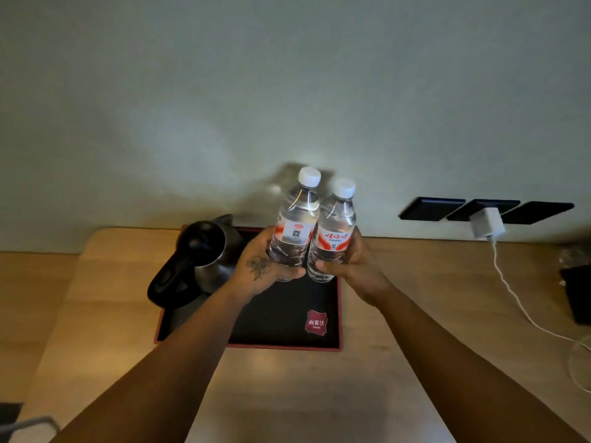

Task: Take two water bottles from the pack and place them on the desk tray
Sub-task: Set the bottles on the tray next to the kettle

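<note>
Bottles side by side above the black tray (281,327): left hand (260,270) grips the left bottle (295,225), right hand (347,266) the right bottle (334,231), red-and-white labels; tray logo reads 尚客优.

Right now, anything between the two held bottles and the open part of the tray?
Nothing visible. The left hand and right hand hold the bottles above the tray. Its dark surface below them looks bare; the kettle stands on the tray's left side.
</note>
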